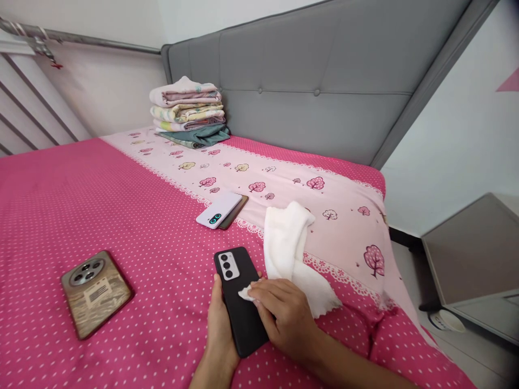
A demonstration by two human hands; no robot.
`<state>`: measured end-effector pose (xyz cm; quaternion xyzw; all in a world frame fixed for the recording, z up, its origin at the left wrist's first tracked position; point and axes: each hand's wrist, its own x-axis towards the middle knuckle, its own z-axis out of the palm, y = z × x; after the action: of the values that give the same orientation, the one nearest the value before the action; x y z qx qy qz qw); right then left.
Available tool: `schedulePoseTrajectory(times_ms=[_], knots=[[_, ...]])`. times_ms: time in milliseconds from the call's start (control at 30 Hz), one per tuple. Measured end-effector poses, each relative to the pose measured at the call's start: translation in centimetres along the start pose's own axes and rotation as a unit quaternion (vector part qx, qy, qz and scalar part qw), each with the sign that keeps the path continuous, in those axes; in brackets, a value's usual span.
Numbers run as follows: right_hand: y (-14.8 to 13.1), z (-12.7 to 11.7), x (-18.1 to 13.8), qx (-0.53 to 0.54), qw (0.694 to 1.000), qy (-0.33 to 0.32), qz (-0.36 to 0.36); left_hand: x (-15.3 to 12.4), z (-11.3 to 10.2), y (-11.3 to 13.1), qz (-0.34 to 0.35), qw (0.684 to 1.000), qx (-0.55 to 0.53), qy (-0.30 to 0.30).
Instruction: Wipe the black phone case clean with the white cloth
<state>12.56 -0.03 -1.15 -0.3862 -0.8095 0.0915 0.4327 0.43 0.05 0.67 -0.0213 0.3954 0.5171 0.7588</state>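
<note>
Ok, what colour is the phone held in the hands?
Black, the phone under the white cloth, with a pale grey camera block; head view shows it.

Left hand (221, 324): palm turned inward, thumb lying straight along the near edge of the black phone (243, 324) it grips, fingers hidden beneath. Left wrist: straight, entering from the lower edge.
Right hand (284, 313): palm down, just beside the left hand, fingers curled, fingertips (256, 289) pressing a corner of the white cloth (286, 243) they hold. Right forearm (357, 362): bare, running back to the lower right.
</note>
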Motion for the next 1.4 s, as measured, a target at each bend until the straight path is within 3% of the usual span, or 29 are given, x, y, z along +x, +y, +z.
schedulePoseTrajectory(times_ms=[367, 533, 933, 1400], knots=[[-0.23, -0.86, 0.44, 0.048, 0.993, -0.052, -0.099, 0.43, -0.5, 0.11, -0.039, 0.998, -0.039, -0.035], [-0.31, -0.97, 0.59, 0.056, 0.99, -0.066, -0.112, 0.63, -0.8, 0.11, -0.042, 0.997, -0.038, -0.053], [-0.54, -0.78, 0.54, 0.05, 0.993, -0.055, -0.087, 0.43, -0.58, 0.18, -0.037, 0.998, -0.035, -0.038], [-0.21, -0.13, 0.29, -0.001, 1.0, -0.011, -0.01, 0.27, -0.21, 0.1, -0.012, 1.0, -0.017, -0.004]])
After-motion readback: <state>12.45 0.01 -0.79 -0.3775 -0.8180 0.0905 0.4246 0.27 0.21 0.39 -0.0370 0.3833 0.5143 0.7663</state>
